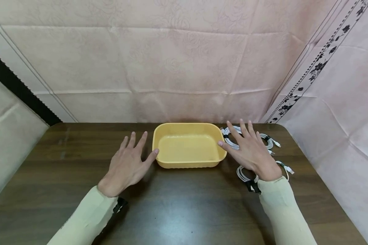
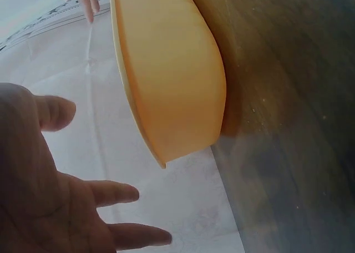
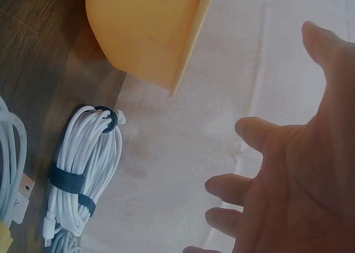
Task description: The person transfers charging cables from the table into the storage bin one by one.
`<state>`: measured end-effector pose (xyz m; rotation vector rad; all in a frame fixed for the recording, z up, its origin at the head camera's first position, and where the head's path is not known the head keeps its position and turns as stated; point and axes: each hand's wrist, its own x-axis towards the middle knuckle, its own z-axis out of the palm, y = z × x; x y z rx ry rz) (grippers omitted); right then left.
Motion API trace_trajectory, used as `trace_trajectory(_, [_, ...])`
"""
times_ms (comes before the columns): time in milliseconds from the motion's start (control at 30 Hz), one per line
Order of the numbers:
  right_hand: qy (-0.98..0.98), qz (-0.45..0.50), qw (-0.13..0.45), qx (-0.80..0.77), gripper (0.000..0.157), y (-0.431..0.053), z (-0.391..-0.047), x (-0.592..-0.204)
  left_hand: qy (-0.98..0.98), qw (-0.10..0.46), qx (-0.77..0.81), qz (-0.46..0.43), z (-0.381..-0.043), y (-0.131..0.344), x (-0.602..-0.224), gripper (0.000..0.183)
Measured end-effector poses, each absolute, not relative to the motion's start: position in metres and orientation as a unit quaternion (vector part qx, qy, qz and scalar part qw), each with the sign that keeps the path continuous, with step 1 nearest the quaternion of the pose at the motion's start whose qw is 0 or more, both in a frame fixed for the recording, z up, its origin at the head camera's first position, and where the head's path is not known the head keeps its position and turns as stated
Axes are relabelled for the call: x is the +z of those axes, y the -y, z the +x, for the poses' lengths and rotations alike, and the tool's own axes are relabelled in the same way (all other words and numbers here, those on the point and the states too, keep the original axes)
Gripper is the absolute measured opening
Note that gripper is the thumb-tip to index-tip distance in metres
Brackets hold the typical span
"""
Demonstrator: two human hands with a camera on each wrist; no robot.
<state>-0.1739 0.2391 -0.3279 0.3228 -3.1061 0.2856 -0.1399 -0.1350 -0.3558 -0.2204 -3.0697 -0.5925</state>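
Pale sleeves end at left hand and right hand, both spread, yellow tray between them

the right hand is recorded at 4 o'clock, palm exposed, with fingers spread towards 9 o'clock and the thumb pointed towards 11 o'clock. at 11 o'clock an orange-yellow container is noted, cut off by the frame edge. at 8 o'clock a coiled white cable is found, bound with black straps. further out, towards 9 o'clock, a second white coil is partly seen, with a connector just beside it. a dark wood surface is observed at 10 o'clock. the centre is occupied by pale creased cloth. the yellow item at the outer 8 o'clock edge cannot be identified.
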Motion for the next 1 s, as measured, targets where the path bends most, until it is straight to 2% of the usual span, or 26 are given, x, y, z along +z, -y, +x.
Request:
trace_trajectory(300, [0.99,0.102,0.008,0.097,0.088,-0.238,-0.179,-0.322,0.971,0.036,-0.229,-0.057,-0.144,0.135,-0.349,0.071])
trace_trajectory(500, [0.989,0.096,-0.024,0.109,0.088,-0.238,-0.181,-0.317,0.96,0.057,-0.269,-0.055,-0.152,0.132,-0.343,0.056])
trace_trajectory(633, [0.989,0.082,-0.045,0.115,0.08,-0.241,-0.179,-0.318,0.951,0.048,-0.3,-0.052,-0.16,0.124,-0.343,0.049])
trace_trajectory(800, [0.987,0.087,-0.039,0.126,0.07,-0.241,-0.176,-0.317,0.947,0.042,-0.316,-0.041,-0.165,0.12,-0.342,0.043])
trace_trajectory(1000, [0.984,0.101,-0.039,0.138,0.058,-0.24,-0.176,-0.315,0.946,0.032,-0.322,-0.028,-0.172,0.121,-0.34,0.044])
